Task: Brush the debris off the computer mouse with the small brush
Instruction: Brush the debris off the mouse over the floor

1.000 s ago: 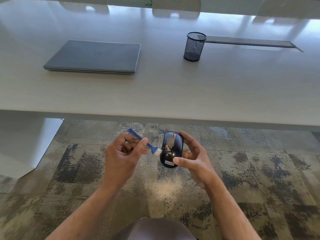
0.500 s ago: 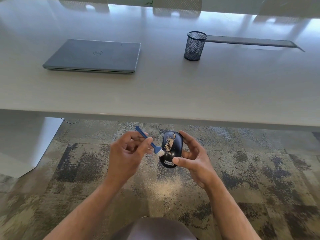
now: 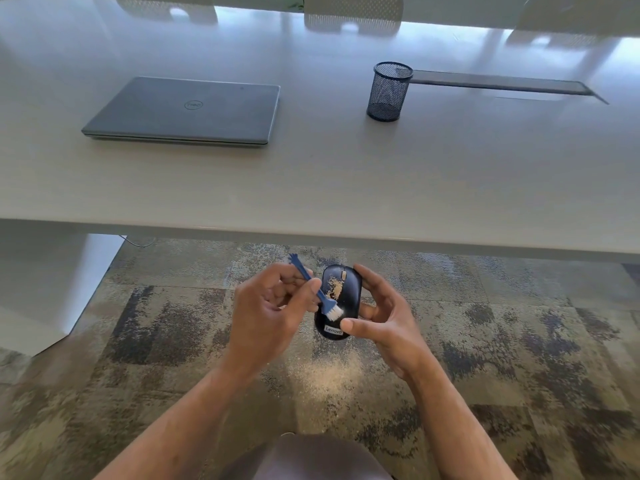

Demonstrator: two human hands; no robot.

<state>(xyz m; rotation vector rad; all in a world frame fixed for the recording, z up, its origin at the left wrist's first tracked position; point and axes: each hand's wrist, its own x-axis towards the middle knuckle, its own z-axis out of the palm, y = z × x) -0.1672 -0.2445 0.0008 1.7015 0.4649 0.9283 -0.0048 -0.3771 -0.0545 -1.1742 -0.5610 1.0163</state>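
Observation:
My right hand (image 3: 381,317) holds a black computer mouse (image 3: 348,299) upright over the carpet, in front of the table edge. Tan debris (image 3: 334,289) clings to the mouse's upper left surface, near the scroll wheel. My left hand (image 3: 266,306) pinches a small blue brush (image 3: 320,294) by its handle. The brush's white bristles (image 3: 334,312) rest on the lower middle of the mouse, just below the debris patch and above the white logo label.
A pale patch of fallen debris (image 3: 329,372) lies on the patterned carpet below my hands. On the light table (image 3: 346,188) sit a shut grey laptop (image 3: 187,110) at the left and a black mesh pen cup (image 3: 389,91) at the right. A dark cable slot (image 3: 498,82) runs behind the cup.
The brush has swept from the mouse's left edge down onto its lower middle, and its handle now stands steeper. The debris patch has shrunk. The mouse has stayed in place.

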